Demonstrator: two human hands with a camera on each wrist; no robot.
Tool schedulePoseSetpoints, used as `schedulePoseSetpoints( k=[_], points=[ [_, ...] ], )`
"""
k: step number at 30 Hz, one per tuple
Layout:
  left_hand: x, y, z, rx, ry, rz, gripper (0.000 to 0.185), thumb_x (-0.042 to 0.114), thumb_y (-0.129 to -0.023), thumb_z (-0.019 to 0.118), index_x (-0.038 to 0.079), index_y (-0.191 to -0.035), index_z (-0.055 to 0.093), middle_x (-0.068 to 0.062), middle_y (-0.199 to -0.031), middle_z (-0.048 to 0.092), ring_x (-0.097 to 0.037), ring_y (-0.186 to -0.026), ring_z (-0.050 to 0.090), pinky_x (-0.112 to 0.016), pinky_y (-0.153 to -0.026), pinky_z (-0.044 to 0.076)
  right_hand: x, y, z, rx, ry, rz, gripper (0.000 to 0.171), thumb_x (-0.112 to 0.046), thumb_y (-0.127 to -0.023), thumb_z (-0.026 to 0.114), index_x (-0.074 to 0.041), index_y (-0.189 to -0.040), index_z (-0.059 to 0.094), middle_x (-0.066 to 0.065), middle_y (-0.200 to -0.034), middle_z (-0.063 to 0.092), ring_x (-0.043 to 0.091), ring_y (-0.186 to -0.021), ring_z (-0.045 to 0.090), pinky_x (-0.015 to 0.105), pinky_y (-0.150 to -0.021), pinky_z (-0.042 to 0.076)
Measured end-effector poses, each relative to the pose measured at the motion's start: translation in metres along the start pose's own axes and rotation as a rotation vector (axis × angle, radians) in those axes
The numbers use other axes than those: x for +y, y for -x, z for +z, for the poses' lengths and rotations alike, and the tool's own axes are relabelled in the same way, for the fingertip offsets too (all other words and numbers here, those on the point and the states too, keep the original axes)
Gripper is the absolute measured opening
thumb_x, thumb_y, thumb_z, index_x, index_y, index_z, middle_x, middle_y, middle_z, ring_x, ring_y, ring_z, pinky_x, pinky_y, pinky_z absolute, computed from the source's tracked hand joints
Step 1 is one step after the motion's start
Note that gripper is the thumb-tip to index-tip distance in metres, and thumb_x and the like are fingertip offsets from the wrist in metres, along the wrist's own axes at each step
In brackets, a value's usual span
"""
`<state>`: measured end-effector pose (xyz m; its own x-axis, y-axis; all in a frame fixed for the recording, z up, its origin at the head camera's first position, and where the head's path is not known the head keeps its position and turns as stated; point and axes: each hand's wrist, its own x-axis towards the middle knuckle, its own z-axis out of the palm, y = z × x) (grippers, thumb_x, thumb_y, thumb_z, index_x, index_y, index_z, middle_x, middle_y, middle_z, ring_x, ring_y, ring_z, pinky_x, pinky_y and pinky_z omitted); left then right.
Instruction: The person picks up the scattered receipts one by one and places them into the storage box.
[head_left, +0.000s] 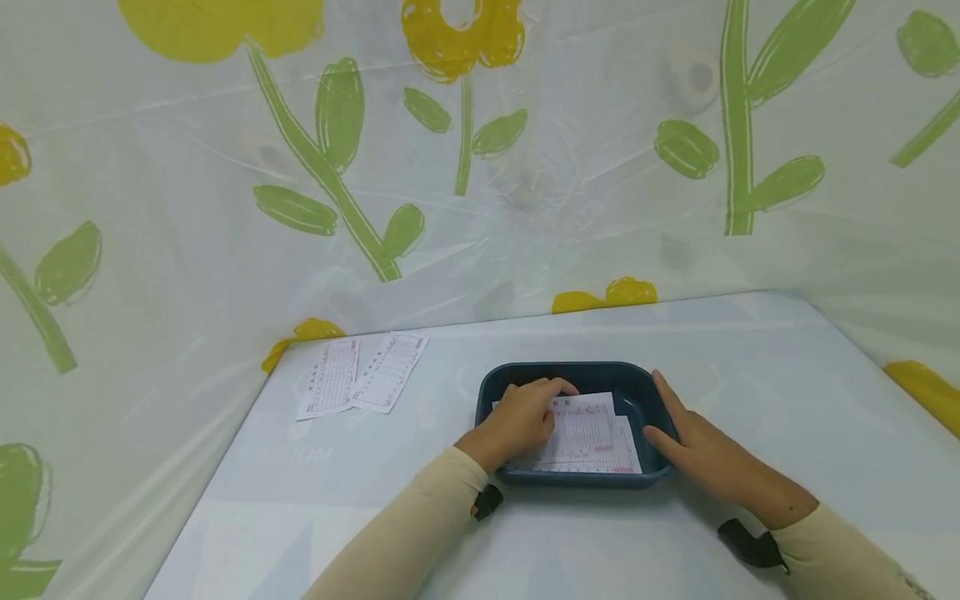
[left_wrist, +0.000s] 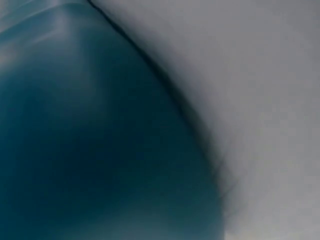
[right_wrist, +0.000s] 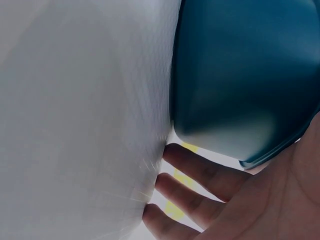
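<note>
A dark blue rectangular tray [head_left: 585,481] stands on the table with printed paper slips [head_left: 588,425] inside, overlapping one another. My left hand [head_left: 517,423] reaches over the tray's left side, its bent fingers and thumb gripping the top slip near its left end. The hand covers that end of the slips. At the tray's right end, my right hand [head_left: 701,450] holds the rim, thumb over the edge. In the right wrist view its other fingers [right_wrist: 205,170] extend outside the tray wall [right_wrist: 240,75]. Only the tray's blurred outer wall [left_wrist: 100,125] and the table show in the left wrist view.
Two more printed slips [head_left: 328,379] lie side by side at the table's back left. Behind the white table [head_left: 375,517] hangs a pale sheet [head_left: 525,233] with yellow flowers and green leaves. Dark straps [head_left: 750,546] sit at both wrists.
</note>
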<state>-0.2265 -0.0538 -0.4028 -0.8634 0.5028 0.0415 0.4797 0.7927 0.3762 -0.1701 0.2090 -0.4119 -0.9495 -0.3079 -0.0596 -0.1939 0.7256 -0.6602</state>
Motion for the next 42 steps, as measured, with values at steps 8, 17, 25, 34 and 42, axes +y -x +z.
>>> schedulePoseSetpoints(
  k=[8, 17, 25, 34, 42],
  points=[
    [0.002, 0.000, 0.000, -0.047, -0.059, -0.018, 0.045, 0.012, -0.098, 0.060, 0.035, -0.136, 0.057, 0.006, -0.141, 0.060, -0.014, -0.129, 0.055, -0.046, -0.115, 0.037, -0.001, -0.001, 0.000, 0.009, 0.019, 0.003, 0.086, -0.047, -0.104, 0.044, -0.013, -0.160, -0.011, 0.028, -0.165, 0.010, 0.054, -0.146, 0.020, 0.068, -0.113, 0.024],
    [0.002, 0.000, 0.000, -0.088, -0.084, -0.068, 0.050, 0.016, -0.096, 0.066, 0.035, -0.140, 0.054, 0.005, -0.145, 0.056, -0.018, -0.133, 0.053, -0.045, -0.117, 0.035, -0.003, -0.001, -0.001, 0.006, 0.027, 0.015, 0.087, -0.049, -0.104, 0.043, -0.012, -0.160, -0.011, 0.028, -0.165, 0.010, 0.055, -0.146, 0.020, 0.068, -0.113, 0.024],
    [0.001, -0.002, 0.002, -0.107, -0.110, -0.081, 0.052, 0.019, -0.094, 0.069, 0.033, -0.141, 0.054, 0.002, -0.143, 0.058, -0.020, -0.133, 0.052, -0.046, -0.115, 0.038, -0.002, -0.002, 0.002, -0.003, 0.026, 0.036, 0.088, -0.049, -0.103, 0.044, -0.012, -0.160, -0.012, 0.027, -0.165, 0.008, 0.054, -0.147, 0.019, 0.067, -0.113, 0.024],
    [-0.002, 0.002, 0.001, 0.000, -0.211, 0.004, 0.046, 0.027, -0.094, 0.070, 0.031, -0.138, 0.058, 0.004, -0.133, 0.063, -0.017, -0.124, 0.056, -0.042, -0.105, 0.045, 0.000, -0.002, 0.007, -0.010, 0.015, 0.041, 0.088, -0.049, -0.103, 0.045, -0.012, -0.160, -0.012, 0.028, -0.165, 0.007, 0.055, -0.147, 0.018, 0.068, -0.113, 0.023],
    [-0.008, 0.014, -0.031, 0.243, -0.006, 0.126, 0.032, 0.024, -0.098, 0.064, 0.023, -0.130, 0.064, 0.004, -0.128, 0.065, -0.015, -0.123, 0.059, -0.038, -0.105, 0.047, 0.000, -0.001, 0.003, -0.014, 0.006, 0.022, 0.086, -0.048, -0.104, 0.043, -0.015, -0.160, -0.015, 0.029, -0.165, 0.006, 0.056, -0.146, 0.017, 0.071, -0.112, 0.022]
  ],
)
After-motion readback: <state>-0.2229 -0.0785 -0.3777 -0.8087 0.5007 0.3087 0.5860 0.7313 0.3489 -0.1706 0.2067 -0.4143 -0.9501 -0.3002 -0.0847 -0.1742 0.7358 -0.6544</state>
